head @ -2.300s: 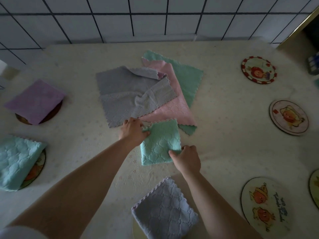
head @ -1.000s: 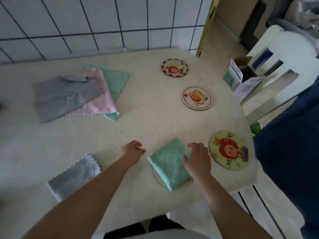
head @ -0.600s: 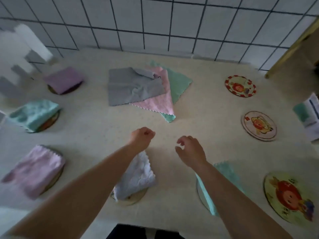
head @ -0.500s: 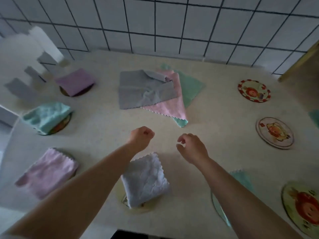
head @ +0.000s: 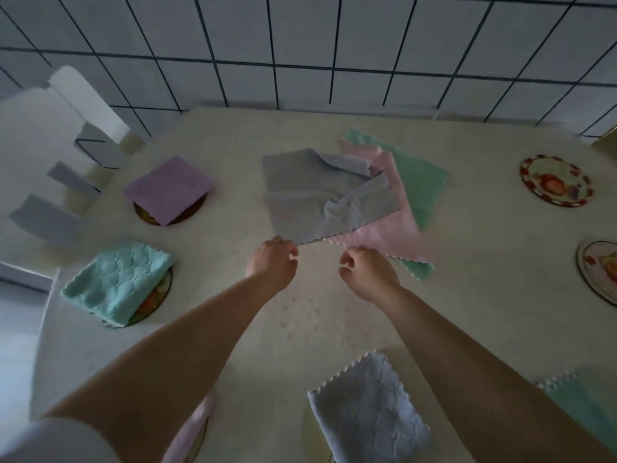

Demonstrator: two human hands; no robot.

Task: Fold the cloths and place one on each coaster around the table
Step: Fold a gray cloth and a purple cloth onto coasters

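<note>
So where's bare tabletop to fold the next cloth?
Bare cream tabletop lies between both forearms, bordered by the flat grey cloth ahead and the folded pale-blue cloth nearby. More lies right of the pink cloth. The left edge is crowded.

The cream desk (head: 334,312) with a faint flower print butts against a tiled wall. Near its middle lies a loose pile: a grey cloth (head: 320,192) on a pink cloth (head: 397,225) on a green cloth (head: 420,182). Round the edge sit coasters; a purple folded cloth (head: 168,188), a teal folded cloth (head: 117,282) and a pale blue folded cloth (head: 370,409) each cover one, while a red-rimmed coaster (head: 556,185) and another coaster (head: 601,272) at right lie bare
</note>
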